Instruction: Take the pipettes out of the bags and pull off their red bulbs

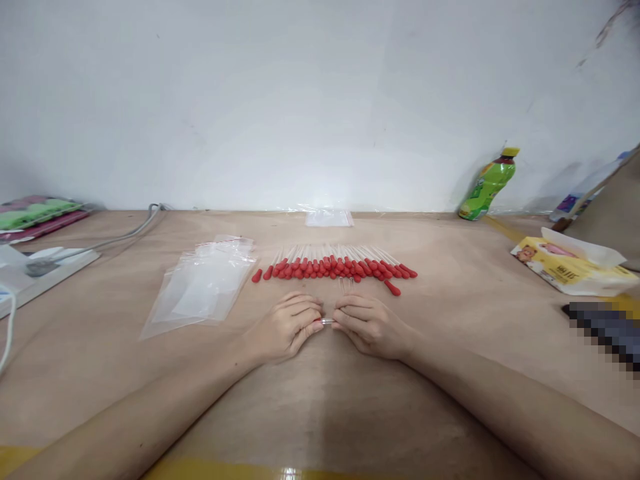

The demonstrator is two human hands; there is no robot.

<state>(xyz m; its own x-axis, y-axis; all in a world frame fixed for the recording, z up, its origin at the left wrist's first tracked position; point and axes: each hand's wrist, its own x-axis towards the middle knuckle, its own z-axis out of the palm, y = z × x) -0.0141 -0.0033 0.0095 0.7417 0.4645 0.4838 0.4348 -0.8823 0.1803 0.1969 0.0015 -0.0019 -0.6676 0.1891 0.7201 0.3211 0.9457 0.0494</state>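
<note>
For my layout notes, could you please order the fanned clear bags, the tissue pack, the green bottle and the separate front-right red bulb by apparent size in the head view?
Largest to smallest:
1. Fanned clear bags and tissue pack: too close to rank
2. Green bottle
3. Red bulb

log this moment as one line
left hand: holding clear tube; right hand: holding same tube; red-bulbed droppers: row beyond hands; plastic bags: left of droppers
</note>
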